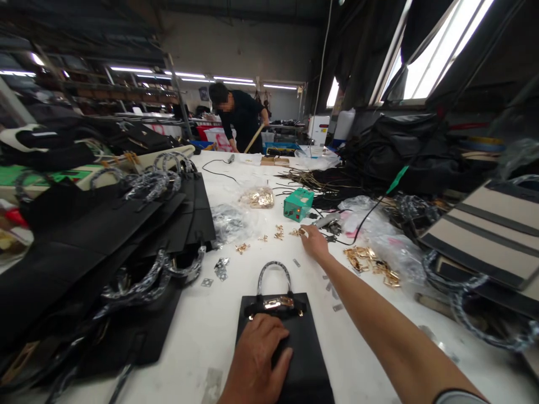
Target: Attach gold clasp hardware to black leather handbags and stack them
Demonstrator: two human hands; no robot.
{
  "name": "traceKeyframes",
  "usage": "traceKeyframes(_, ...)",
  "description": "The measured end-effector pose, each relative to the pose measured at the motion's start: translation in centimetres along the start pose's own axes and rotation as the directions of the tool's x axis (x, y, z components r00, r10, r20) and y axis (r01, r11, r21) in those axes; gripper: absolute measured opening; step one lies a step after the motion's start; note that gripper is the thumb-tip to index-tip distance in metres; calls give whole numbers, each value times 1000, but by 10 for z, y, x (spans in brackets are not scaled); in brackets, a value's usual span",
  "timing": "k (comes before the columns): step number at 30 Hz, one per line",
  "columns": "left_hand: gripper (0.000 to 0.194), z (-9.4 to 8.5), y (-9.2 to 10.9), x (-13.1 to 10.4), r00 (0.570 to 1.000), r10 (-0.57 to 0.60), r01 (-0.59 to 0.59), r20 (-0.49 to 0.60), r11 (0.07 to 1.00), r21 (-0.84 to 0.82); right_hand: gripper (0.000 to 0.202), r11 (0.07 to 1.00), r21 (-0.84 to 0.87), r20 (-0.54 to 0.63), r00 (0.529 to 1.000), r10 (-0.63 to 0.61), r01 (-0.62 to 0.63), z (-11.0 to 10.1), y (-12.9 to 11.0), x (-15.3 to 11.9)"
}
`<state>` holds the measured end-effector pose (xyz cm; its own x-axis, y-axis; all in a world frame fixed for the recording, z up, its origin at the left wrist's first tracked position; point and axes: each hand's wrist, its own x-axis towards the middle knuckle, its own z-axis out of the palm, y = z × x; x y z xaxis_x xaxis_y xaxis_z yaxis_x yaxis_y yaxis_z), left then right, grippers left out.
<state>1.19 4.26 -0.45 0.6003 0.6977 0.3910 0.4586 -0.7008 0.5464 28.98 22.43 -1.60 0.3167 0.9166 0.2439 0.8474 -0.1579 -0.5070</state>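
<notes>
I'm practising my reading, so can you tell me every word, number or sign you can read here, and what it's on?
No words or numbers can be read clearly.
White bin near the other person: red marks, too blurred to read.
Green box: any lettering on its front is too small to read.
Gold clasp on the black bag: no readable marking.

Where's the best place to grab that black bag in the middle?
Probably by the arched handle, coming from the right: it sticks out past the far edge of the black bag, leaving a loop to hook, while the left hand rests lower down.
</notes>
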Motion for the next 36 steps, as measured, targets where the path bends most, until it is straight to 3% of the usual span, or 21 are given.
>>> traceKeyframes(6, 21, -1, 1, 3, 998, -56, 56, -4, 997, -53, 20, 996, 67, -1, 998, 60, -60, 6, 2, 5)
traceKeyframes(12, 15, -2, 5, 4, 997, -68, 67, -22, 996, -51, 22, 946, 317, -31, 996, 88, -73, -26, -5, -20)
traceKeyframes(15, 14, -3, 6, 4, 997, -80, 79, -17, 994, -73, 31, 882, 461, 52, 996, 78, -93, -45, -18, -63)
traceKeyframes(17, 17, -5, 7, 4, 991, -131, 128, -24, 985, -112, 34, 810, 572, 172, 985, 33, -127, -54, -30, -105)
traceKeyframes(21, 37, -9, 9, 4, 972, -236, 226, -8, 942, -247, 27, 485, 811, 400, 915, -53, -327, -66, -55, -190)
traceKeyframes(23, 41, -10, 10, 3, 969, -245, 238, 16, 921, -309, 23, 407, 829, 437, 898, -42, -385, -68, -63, -215)
traceKeyframes(27, 40, -9, 9, 1, 958, -282, 280, 45, 895, -346, 25, 420, 821, 433, 901, -16, -387, -65, -67, -228)
traceKeyframes(31, 33, -7, 6, -1, 950, -310, 308, 48, 895, -324, 26, 520, 777, 442, 895, -50, -354, -57, -65, -228)
traceKeyframes(33, 31, -6, 5, -1, 939, -342, 335, 40, 879, -338, 27, 555, 772, 409, 911, -60, -310, -52, -64, -231)
traceKeyframes(36, 29, -5, 5, -1, 927, -372, 358, 35, 857, -370, 32, 536, 800, 349, 935, -54, -268, -48, -62, -237)
